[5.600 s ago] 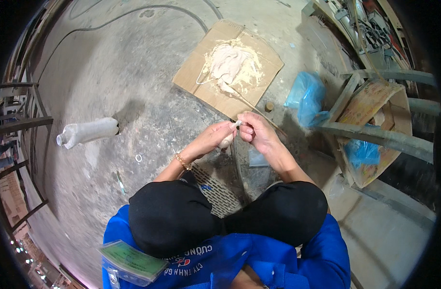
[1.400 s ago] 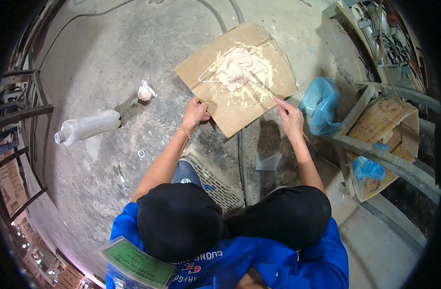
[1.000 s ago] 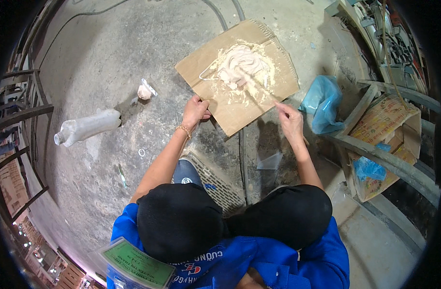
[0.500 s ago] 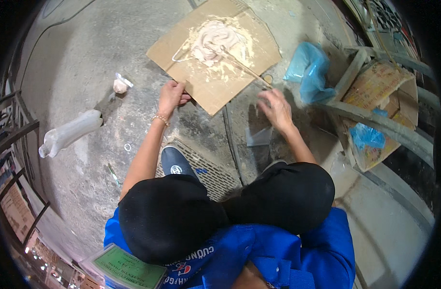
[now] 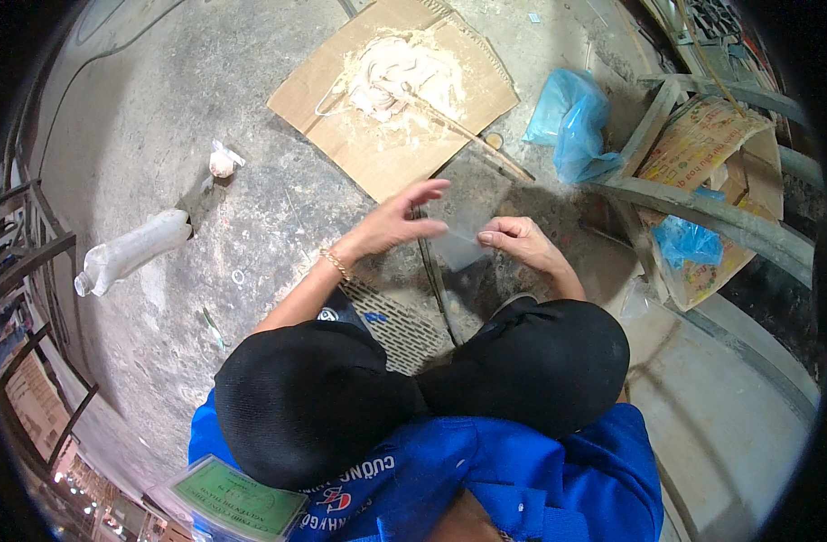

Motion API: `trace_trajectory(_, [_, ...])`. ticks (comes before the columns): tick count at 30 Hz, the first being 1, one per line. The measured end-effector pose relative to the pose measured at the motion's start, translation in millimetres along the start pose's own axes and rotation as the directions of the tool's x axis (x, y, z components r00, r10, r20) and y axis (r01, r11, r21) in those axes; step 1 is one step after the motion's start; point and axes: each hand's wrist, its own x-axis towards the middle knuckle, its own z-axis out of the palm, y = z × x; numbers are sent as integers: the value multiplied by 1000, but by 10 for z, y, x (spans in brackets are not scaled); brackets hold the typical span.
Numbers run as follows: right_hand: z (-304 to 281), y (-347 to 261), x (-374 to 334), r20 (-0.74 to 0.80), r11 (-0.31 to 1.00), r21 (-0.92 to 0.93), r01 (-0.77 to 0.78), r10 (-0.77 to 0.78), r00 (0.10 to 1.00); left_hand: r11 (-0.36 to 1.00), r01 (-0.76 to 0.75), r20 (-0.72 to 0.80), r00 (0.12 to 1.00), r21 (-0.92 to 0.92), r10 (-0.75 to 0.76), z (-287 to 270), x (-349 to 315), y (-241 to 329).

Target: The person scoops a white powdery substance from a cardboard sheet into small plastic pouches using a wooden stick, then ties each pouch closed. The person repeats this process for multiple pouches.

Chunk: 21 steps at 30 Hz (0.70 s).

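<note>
A small clear plastic bag (image 5: 458,250) hangs above the floor, pinched at its right edge by my right hand (image 5: 524,246). My left hand (image 5: 398,221) is open, thumb and fingers apart, close to the bag's left edge; I cannot tell whether it touches. Beyond both hands lies a piece of brown cardboard (image 5: 341,144). Pale, creamy paste (image 5: 404,72) is heaped on it, ringed by yellowish powder. A thin wooden stick (image 5: 472,137) rests with one end in the paste and the other past the cardboard's right edge.
To the right are a blue plastic bag (image 5: 576,126) and a metal frame (image 5: 702,203) around an open carton (image 5: 738,149). On the left lie a whitish plastic bottle (image 5: 138,250) and a small knotted bag (image 5: 223,163). A perforated plate (image 5: 400,330) is by my feet.
My left hand has let go of the cardboard's near edge and moved right, opening. My right hand has come down beside my left and lifted the clear plastic bag from the floor.
</note>
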Motion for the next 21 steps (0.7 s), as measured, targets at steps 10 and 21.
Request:
trace_trajectory(10, [-33,-624,278,-164,996,-1,90,-89,982,987,139,183,975,-81,-122,1,-37,150])
trace_trajectory(21, [92,-870,481,-90,824,552,127,-92,992,868,89,-268,932,-488,-246,-105,-79,425])
